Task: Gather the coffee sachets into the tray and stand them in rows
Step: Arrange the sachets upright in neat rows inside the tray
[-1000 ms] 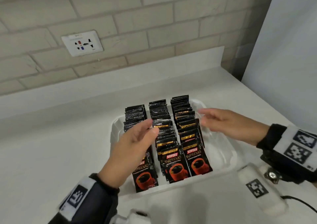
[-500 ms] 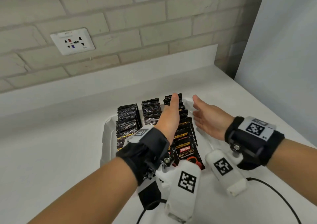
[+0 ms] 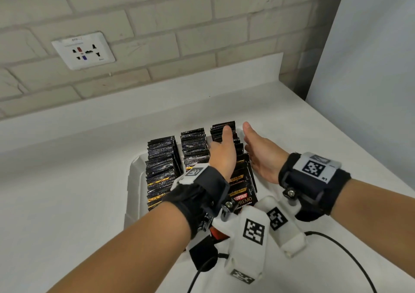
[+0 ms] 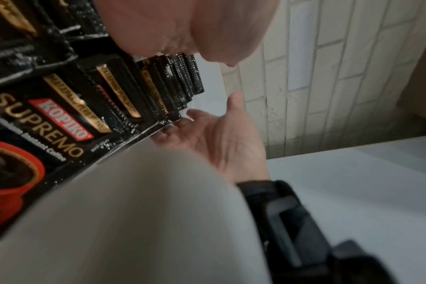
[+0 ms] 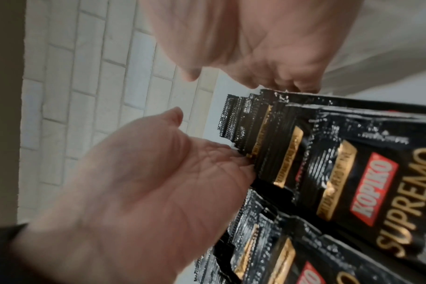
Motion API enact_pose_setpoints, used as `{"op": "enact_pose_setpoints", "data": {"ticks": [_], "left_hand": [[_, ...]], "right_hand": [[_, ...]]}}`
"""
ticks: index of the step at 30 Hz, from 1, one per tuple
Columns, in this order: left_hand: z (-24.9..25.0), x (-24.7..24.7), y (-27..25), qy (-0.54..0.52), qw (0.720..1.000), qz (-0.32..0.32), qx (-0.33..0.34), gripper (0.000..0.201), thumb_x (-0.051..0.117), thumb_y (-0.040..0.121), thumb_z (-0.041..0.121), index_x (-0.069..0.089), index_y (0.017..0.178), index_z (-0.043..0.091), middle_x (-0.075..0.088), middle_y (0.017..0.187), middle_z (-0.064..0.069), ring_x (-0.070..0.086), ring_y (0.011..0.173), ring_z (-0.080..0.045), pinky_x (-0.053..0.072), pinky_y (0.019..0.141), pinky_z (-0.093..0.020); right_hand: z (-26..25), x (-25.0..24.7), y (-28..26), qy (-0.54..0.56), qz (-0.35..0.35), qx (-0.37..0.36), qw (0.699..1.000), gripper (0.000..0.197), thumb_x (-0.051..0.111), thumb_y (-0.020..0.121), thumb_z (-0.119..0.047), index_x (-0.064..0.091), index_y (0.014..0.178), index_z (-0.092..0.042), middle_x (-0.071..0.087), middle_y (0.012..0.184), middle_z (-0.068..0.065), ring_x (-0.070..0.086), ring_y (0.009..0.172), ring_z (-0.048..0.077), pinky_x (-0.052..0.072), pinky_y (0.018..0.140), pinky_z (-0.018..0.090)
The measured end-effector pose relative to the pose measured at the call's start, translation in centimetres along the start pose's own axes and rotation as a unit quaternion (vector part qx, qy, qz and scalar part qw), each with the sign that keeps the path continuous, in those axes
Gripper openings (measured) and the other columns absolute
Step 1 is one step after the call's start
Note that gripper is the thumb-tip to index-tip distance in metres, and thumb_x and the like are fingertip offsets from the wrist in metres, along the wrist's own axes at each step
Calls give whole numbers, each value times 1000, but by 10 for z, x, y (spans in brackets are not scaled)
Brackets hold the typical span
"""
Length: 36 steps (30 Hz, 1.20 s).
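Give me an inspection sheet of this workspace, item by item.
Surface: white countertop, sound.
Job's things: black Kopiko coffee sachets stand in three rows in the white plastic tray.
Clutter: nothing seen.
Grips: left hand flat against the left side of the right-hand row; right hand flat against its right side; straight fingers, neither holds a sachet.
Cables: black cable trails from the wrist gear across the counter.
Surroundings: pale brick wall with white wall socket; white panel on the right.

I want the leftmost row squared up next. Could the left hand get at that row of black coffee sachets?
Probably yes: the left hand lies open by the rightmost row, and the leftmost row of black coffee sachets stands uncovered in the white tray.
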<state>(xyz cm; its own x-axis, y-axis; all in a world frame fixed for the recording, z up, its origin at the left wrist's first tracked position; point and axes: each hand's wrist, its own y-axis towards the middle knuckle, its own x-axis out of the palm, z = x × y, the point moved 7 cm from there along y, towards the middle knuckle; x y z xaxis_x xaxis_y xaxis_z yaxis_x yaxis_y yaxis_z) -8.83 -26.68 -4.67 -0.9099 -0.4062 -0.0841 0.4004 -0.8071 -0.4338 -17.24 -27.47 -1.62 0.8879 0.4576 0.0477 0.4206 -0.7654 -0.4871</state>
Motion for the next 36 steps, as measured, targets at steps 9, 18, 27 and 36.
{"op": "enact_pose_setpoints", "data": {"ticks": [9, 18, 27, 36], "left_hand": [[-8, 1, 10, -24, 999, -43, -22, 116, 37, 49, 86, 35, 143, 19, 46, 141, -10, 47, 126, -26, 35, 107, -46], [9, -5, 2, -54, 998, -10, -27, 96, 30, 74, 78, 25, 147, 15, 34, 149, -13, 36, 135, -28, 26, 112, -42], [1, -3, 45, -46, 999, 4, 10, 129, 23, 36, 85, 37, 142, 12, 43, 143, -12, 42, 131, -30, 30, 109, -48], [-1, -11, 47, -71, 997, 20, 6, 123, 26, 39, 87, 43, 138, 15, 48, 140, -10, 46, 128, -28, 32, 109, -47]], "right_hand": [[1, 1, 12, 11, -38, -14, 999, 59, 20, 92, -59, 31, 140, -25, 51, 130, -1, 41, 125, 9, 38, 100, 26], [-13, 2, 18, 0, -21, -6, 1000, 66, 17, 96, -52, 34, 138, -4, 44, 132, -4, 47, 117, 16, 37, 82, 22], [-16, 2, 28, -28, -19, -7, 999, 64, 19, 96, -52, 43, 132, -4, 48, 133, 6, 52, 115, 18, 36, 84, 22], [-15, 0, 27, -48, -30, 0, 998, 64, 15, 97, -50, 37, 136, -5, 43, 117, -15, 48, 120, 15, 39, 71, 13]]}}
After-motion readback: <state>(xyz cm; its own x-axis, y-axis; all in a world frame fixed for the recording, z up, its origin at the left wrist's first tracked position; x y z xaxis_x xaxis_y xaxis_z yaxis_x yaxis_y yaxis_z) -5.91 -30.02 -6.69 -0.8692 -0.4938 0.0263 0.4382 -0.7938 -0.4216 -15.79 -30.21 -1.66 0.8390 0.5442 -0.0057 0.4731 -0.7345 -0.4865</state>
